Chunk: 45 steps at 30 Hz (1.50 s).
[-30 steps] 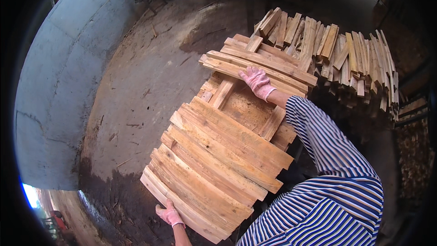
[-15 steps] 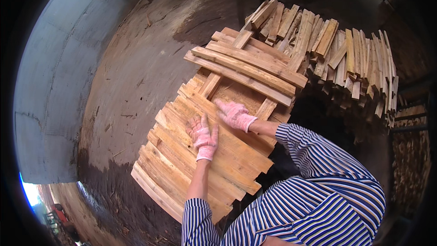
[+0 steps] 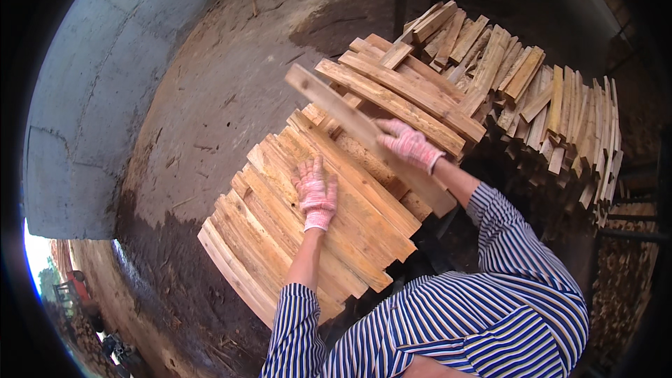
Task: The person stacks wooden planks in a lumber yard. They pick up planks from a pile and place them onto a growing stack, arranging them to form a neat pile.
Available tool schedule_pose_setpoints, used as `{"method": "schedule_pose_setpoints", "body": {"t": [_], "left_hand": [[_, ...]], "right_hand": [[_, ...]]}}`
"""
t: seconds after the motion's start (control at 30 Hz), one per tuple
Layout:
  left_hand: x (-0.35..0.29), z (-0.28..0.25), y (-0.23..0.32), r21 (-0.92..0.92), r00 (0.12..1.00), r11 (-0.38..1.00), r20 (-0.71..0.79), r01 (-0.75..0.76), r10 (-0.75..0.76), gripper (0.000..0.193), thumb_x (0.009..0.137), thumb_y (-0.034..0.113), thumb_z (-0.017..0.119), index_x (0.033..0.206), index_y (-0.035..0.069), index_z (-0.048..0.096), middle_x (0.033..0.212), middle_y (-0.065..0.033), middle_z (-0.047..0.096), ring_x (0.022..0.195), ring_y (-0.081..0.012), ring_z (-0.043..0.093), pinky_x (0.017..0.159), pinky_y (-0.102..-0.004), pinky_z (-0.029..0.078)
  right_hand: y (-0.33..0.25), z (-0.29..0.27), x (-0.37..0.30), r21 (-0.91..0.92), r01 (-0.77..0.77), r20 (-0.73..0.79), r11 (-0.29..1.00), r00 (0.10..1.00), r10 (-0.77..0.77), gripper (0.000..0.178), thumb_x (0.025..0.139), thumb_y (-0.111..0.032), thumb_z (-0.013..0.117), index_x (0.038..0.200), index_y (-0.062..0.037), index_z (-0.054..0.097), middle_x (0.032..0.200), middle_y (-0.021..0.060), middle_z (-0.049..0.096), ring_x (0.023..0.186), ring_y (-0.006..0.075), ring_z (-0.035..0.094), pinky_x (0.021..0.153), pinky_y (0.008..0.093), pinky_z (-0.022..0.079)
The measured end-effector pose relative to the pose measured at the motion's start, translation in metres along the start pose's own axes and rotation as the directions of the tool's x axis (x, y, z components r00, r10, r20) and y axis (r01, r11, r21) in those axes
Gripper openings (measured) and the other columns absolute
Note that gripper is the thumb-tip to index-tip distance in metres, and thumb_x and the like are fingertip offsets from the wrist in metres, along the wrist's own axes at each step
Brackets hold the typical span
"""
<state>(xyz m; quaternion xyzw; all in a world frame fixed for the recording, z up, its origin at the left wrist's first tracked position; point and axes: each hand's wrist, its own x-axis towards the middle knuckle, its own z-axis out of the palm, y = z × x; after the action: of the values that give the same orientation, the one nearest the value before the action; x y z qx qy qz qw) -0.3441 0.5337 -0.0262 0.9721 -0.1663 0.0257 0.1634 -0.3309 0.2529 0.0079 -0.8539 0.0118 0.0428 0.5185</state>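
My left hand (image 3: 315, 194), in a pink-and-white knit glove, rests flat with fingers spread on a layer of wooden boards (image 3: 287, 227) laid side by side. In the same kind of glove, my right hand (image 3: 411, 144) grips a wooden plank (image 3: 337, 103) near its middle. The plank is tilted and slightly blurred, over the gap beside the boards. Beyond it lie several loose planks (image 3: 406, 101) across the far part of the stack. Sawdust-coloured wood (image 3: 360, 154) shows in the gap below the held plank.
A large pile of wooden slats (image 3: 525, 91) stands at the far right. A curved-looking grey concrete wall (image 3: 91, 98) rises at the left, beside a brown dirt floor (image 3: 203, 126). Dark metal bars (image 3: 633, 227) are at the right edge. A red machine (image 3: 78, 285) shows at the lower left.
My right hand has taken hold of the nearest loose plank and drawn it toward me, off the crosspieces. The left hand stays on the boards. The whole view has shifted slightly.
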Motion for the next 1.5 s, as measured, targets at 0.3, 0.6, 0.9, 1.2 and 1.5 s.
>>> {"method": "schedule_pose_setpoints", "body": {"t": [0.3, 0.6, 0.9, 1.2, 1.5], "left_hand": [[0.002, 0.005, 0.005, 0.213, 0.994, 0.971, 0.066, -0.104, 0.092, 0.063, 0.098, 0.048, 0.047, 0.151, 0.013, 0.042, 0.154, -0.0213, 0.040, 0.145, -0.0412, 0.030, 0.123, -0.0534, 0.007], [0.004, 0.008, 0.003, 0.157, 0.986, 0.974, -0.013, -0.163, 0.167, 0.059, 0.097, 0.043, 0.053, 0.147, 0.012, 0.048, 0.149, -0.0215, 0.046, 0.144, -0.0407, 0.033, 0.123, -0.0553, 0.007], [0.013, 0.010, 0.014, 0.198, 0.990, 0.970, 0.004, -0.141, 0.143, 0.055, 0.096, 0.041, 0.054, 0.143, 0.013, 0.050, 0.148, -0.0206, 0.046, 0.139, -0.0397, 0.038, 0.122, -0.0550, 0.014], [-0.031, 0.002, 0.202, 0.129, 0.771, 0.879, 0.434, 0.459, -0.466, 0.115, 0.079, 0.063, 0.069, 0.161, 0.011, 0.007, 0.163, -0.0307, -0.002, 0.151, -0.0454, -0.009, 0.121, -0.0544, -0.010], [-0.029, 0.020, 0.207, -0.070, 0.721, 0.762, 0.390, 0.644, -0.573, 0.114, 0.072, 0.015, 0.074, 0.161, 0.012, 0.002, 0.163, -0.0287, 0.005, 0.151, -0.0494, -0.004, 0.122, -0.0555, 0.000]], "right_hand": [[-0.018, 0.046, -0.027, -0.663, 0.083, 0.221, 0.744, 0.971, 0.089, 0.053, 0.090, -0.040, 0.060, 0.133, -0.0096, 0.053, 0.122, 0.0219, 0.054, 0.115, 0.0395, 0.053, 0.093, 0.0521, 0.045], [0.070, -0.037, 0.057, -0.881, -0.044, -0.091, 0.471, 0.993, -0.077, 0.061, 0.089, -0.015, 0.055, 0.147, -0.0081, 0.040, 0.119, 0.0181, 0.058, 0.105, 0.0326, 0.060, 0.084, 0.0446, 0.052], [0.051, -0.067, 0.030, -0.671, -0.041, 0.044, 0.740, 0.995, 0.094, 0.075, 0.088, -0.031, 0.067, 0.154, -0.0298, 0.033, 0.123, 0.0199, 0.054, 0.117, 0.0357, 0.056, 0.091, 0.0475, 0.051], [0.085, -0.148, 0.047, -0.712, -0.162, 0.029, 0.683, 0.965, 0.259, 0.082, 0.089, -0.029, 0.068, 0.157, -0.0382, 0.024, 0.141, 0.0197, 0.050, 0.126, 0.0367, 0.055, 0.099, 0.0468, 0.049], [0.066, -0.088, 0.009, -0.748, -0.148, -0.026, 0.647, 0.981, 0.194, 0.084, 0.087, -0.039, 0.070, 0.158, -0.0305, 0.025, 0.128, 0.0205, 0.055, 0.124, 0.0362, 0.054, 0.105, 0.0462, 0.042]]}}
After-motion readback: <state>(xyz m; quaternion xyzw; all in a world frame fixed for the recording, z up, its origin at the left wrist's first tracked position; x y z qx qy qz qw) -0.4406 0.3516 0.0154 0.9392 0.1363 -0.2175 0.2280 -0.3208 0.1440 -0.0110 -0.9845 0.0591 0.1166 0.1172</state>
